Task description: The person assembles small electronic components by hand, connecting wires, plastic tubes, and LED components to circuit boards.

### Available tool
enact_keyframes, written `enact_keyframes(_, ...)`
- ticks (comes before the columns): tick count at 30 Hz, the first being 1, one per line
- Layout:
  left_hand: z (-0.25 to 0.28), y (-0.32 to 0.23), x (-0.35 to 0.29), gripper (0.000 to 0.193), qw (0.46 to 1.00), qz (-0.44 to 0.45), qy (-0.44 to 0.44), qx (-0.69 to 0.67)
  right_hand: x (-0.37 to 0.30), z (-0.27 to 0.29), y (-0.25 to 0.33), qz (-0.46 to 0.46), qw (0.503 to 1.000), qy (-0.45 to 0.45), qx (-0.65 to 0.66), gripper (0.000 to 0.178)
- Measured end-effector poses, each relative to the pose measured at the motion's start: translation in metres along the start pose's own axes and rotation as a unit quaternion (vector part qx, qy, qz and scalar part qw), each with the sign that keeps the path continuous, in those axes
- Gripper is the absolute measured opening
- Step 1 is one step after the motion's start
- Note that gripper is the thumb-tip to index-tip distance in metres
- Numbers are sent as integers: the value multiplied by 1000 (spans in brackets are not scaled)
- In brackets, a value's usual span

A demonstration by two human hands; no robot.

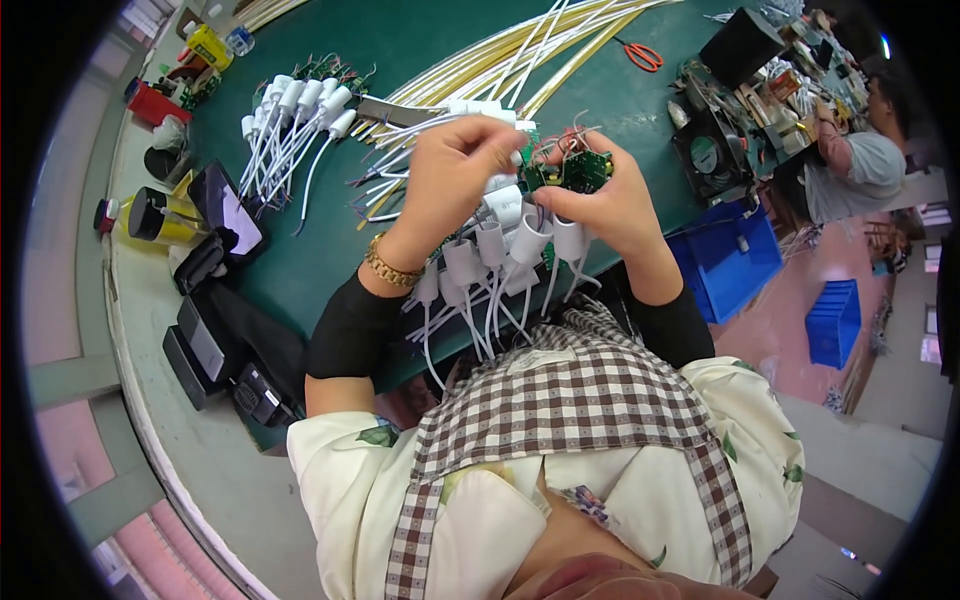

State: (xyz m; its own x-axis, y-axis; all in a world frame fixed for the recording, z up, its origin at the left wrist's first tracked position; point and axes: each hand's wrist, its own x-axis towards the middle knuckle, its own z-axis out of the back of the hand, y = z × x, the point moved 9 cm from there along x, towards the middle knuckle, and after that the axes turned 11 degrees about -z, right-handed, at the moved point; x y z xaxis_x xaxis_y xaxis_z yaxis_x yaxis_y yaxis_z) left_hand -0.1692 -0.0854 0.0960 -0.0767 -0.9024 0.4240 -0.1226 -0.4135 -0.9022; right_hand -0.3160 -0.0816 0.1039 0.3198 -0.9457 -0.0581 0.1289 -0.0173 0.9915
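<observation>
In front of me my right hand [615, 195] holds a small green circuit board [585, 172] with thin reddish wires, the thumb below and the fingers behind it. My left hand [455, 175], with a gold watch at the wrist, is pinched closed just left of the board. Something white shows at its fingertips, too small to name. Below the hands, white cylinders [530, 240] with white cables hang along the near table edge. Another bunch of white cylinders [310, 97] with cables and green boards lies on the far left of the table.
Long white and yellow strips [450, 75] lie across the green table [290, 250]. Orange-handled scissors [643, 57] lie far right, near a black fan [708, 150]. A phone [230, 210] stands at left. Blue bins [725, 262] sit on the right, where another person [855, 160] works.
</observation>
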Motion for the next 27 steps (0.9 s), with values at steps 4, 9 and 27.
enact_keyframes(4,15,-14,7,41,987,5,-52,-153,-11,20,-4,-13,996,0,83,46)
enact_keyframes(9,-66,-28,-36,92,975,40,215,-46,-20,21,34,32,964,19,263,69)
enact_keyframes(27,-9,-50,-29,32,932,57,205,294,14,22,7,142,878,131,437,67)
